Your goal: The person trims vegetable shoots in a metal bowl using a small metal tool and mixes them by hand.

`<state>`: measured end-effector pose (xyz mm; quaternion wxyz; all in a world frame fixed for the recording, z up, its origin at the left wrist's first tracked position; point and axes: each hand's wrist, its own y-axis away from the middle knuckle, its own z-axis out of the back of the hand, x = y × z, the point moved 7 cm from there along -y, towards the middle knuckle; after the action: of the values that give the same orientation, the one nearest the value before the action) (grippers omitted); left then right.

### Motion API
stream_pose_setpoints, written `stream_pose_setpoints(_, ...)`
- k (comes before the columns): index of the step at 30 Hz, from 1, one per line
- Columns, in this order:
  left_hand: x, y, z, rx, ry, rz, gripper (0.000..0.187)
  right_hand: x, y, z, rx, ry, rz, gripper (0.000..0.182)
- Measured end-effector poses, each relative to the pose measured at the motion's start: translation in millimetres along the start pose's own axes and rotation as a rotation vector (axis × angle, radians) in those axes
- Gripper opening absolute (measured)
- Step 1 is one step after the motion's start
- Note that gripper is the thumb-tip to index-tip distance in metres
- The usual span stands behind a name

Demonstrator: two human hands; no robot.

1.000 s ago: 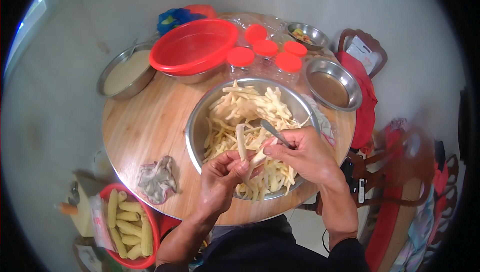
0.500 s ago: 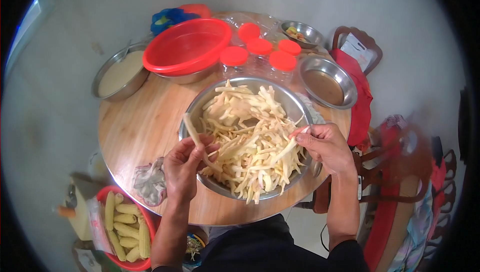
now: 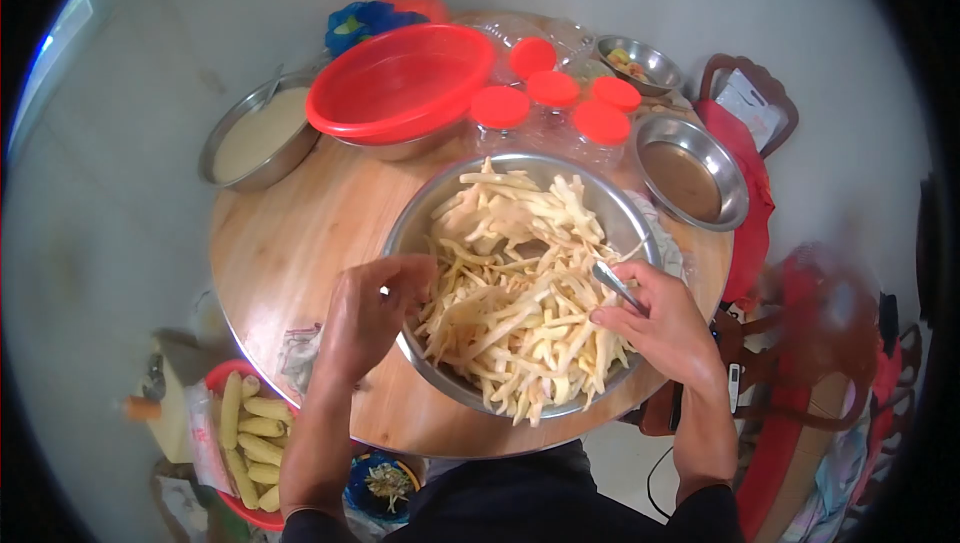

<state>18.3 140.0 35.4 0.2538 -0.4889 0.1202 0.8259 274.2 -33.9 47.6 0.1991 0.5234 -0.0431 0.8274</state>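
Note:
A wide metal bowl (image 3: 408, 233) holds a heap of pale chicken feet (image 3: 545, 328). At the bowl's left rim is my left hand (image 3: 375, 311), its fingers curled together and slightly blurred; what they hold, if anything, cannot be made out. Over the right side of the heap, my right hand (image 3: 665, 328) is closed on a small metal tool (image 3: 620, 286) that looks like a knife, its tip pointing up and left.
Behind the bowl stand a red basin (image 3: 400, 83), clear jars with red lids (image 3: 500, 108) and a bowl of brown liquid (image 3: 682, 178). A bowl of pale liquid (image 3: 262, 143) is at the left. Corn cobs (image 3: 262, 448) fill a red tub below the table.
The chicken foot that was upright in my left hand no longer shows there. The metal tool in my right hand now shows clearly. The view has shifted, so the table appears further right.

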Motion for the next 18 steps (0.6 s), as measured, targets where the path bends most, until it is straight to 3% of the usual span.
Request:
stream_pose_setpoints(4,2.4,-35.7,1.5,-0.021,-0.212,-0.038,0.024,-0.6,-0.4,-1.3,0.037,-0.054,-0.056,0.038)
stream_pose_setpoints(5,-0.4,-44.6,-4.9,0.039,-0.364,-0.124,0.023,1.0,-1.3,-0.7,0.040,-0.042,-0.057,0.039)
stream_pose_setpoints(7,3.1,-60.1,-16.9,0.110,-0.517,-0.200,0.023,4.0,-3.2,0.8,0.073,0.024,-0.110,0.036)
stream_pose_setpoints(10,9.6,-79.2,-44.0,0.255,-0.617,-0.301,0.021,6.5,-6.1,-4.4,0.143,0.083,0.005,0.020)
stream_pose_setpoints(12,-0.3,-83.4,-64.9,0.312,-0.724,-0.548,0.017,12.7,-9.8,-4.4,0.156,0.070,-0.008,0.021)
stream_pose_setpoints(16,22.0,-95.8,-101.6,0.471,-0.844,-0.498,0.014,14.5,-16.1,-2.4,0.179,0.033,0.003,0.023)
stream_pose_setpoints(18,27.7,-94.2,-115.6,0.480,-0.961,-0.624,0.009,14.5,-17.7,-1.1,0.169,0.007,0.017,0.025)
